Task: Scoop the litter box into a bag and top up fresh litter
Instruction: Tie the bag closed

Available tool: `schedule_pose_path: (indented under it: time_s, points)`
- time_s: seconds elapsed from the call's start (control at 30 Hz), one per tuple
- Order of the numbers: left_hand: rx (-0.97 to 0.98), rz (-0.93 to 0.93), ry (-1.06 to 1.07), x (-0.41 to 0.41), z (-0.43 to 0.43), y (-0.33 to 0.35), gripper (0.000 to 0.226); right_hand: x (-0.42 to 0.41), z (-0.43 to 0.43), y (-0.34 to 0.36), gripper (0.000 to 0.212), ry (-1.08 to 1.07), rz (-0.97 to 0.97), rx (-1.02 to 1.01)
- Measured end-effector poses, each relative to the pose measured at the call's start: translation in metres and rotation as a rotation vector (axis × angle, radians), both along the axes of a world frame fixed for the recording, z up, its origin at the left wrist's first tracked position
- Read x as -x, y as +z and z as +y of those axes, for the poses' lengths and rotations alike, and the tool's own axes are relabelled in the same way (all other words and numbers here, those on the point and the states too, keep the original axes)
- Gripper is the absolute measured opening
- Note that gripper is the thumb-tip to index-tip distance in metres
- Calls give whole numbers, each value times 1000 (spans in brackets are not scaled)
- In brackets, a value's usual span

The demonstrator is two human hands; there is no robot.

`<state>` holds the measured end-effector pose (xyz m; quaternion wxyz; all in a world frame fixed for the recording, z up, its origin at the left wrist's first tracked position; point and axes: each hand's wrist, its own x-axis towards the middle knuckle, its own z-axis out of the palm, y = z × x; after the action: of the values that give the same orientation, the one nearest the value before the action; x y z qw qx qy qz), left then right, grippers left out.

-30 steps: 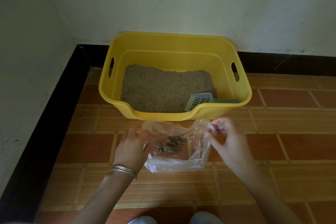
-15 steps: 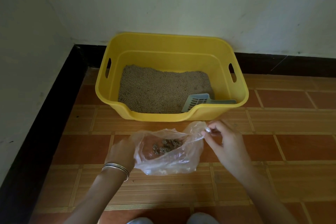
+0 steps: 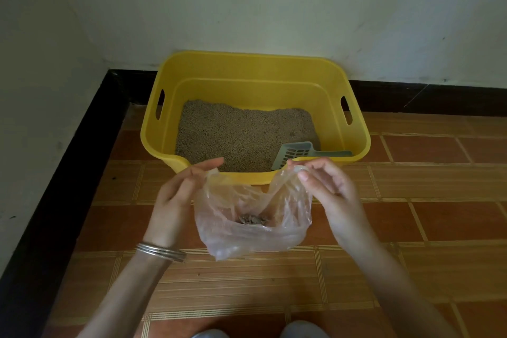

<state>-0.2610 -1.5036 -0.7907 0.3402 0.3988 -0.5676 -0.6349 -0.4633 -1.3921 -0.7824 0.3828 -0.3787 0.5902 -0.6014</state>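
A clear plastic bag (image 3: 252, 217) hangs between my hands, just in front of the yellow litter box (image 3: 354, 121). A small heap of dark clumps (image 3: 253, 219) lies at the bag's bottom. My left hand (image 3: 178, 195) pinches the bag's left rim. My right hand (image 3: 326, 189) pinches the right rim, so the mouth is held wide. Grey-brown litter (image 3: 238, 134) covers the floor of the box. A grey-blue slotted scoop (image 3: 295, 153) lies in its front right corner, handle pointing right.
The box stands in a room corner against white walls with a black skirting (image 3: 82, 173). Brown tiled floor (image 3: 411, 228) stretches to the right and towards me. The tips of my shoes (image 3: 301, 331) show at the bottom edge.
Both hands have lifted the bag off the floor and pulled its rim apart. My left hand moved from the bag's side up to its rim. The clumps have slid to the bottom.
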Motion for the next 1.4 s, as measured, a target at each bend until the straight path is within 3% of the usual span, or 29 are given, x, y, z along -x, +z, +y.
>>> schedule_pose_path:
  time_s: [0.1,0.33,0.53,0.63,0.97,1.07,1.23,1.33,1.4]
  points:
    - [-105,158,6,-1,1,11,45,-1,-3,1,23,-28,-16,9]
    - [13,249,3,-4,7,11,32,-4,1,11,21,-2,60,90]
    - [84,390,-32,-6,7,15,25,-6,7,20,5,-9,59,148]
    - [109,440,-50,-7,10,21,28,-8,7,24,16,-10,-11,217]
    - [53,315,-37,5,20,-2,58,-10,1,-7,6,-41,-14,134]
    - [59,260,-103,8,24,-5,50,-13,1,-10,20,4,-13,107]
    - [88,235,-200,13,21,-7,36,-17,-3,-13,24,30,-5,71]
    - [-81,254,-216,18,19,-11,32,-15,-5,-17,25,66,-65,54]
    - [-188,226,-219,21,19,-14,42,-15,-7,-19,28,104,-80,29]
